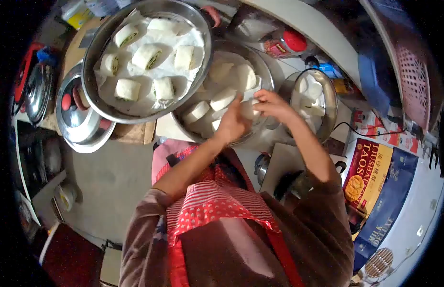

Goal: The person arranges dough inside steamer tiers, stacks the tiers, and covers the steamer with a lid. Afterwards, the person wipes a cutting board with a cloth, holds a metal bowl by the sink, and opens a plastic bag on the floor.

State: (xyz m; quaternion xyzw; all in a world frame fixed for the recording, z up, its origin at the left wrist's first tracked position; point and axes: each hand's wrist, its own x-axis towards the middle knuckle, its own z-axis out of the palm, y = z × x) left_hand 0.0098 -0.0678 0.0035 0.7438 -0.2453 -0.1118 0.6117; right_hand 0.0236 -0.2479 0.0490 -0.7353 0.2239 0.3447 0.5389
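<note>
A: What words can you read in the head view?
B: On the yellow and red box I can read "TAOS" and "LIUSHA" (the ends of the words are hard to see). The blue box next to it says "MILK DELUXE". The jar with a red lid has a label too, but its writing is too small for me.
A: Where is the bun the hands are at?
B: The white bun is in the big metal pan, near its right side, between the two hands. More white buns sit to its left.
A: Which way does it point?
B: Fingers hide some of it, so I can't tell its long way. The bun just left of it is easier: it slants, with its right end farther from the person.
A: Is it being held?
B: The right hand has bent fingers, and their tips seem to touch the bun. I can't tell if they squeeze it. The left hand is close on the other side, thumb up, but it's blurry, so I can't tell its grip.
A: And the round tray?
B: It sits over part of the pan, with seven rolls on white paper. Some show green swirls.
</note>
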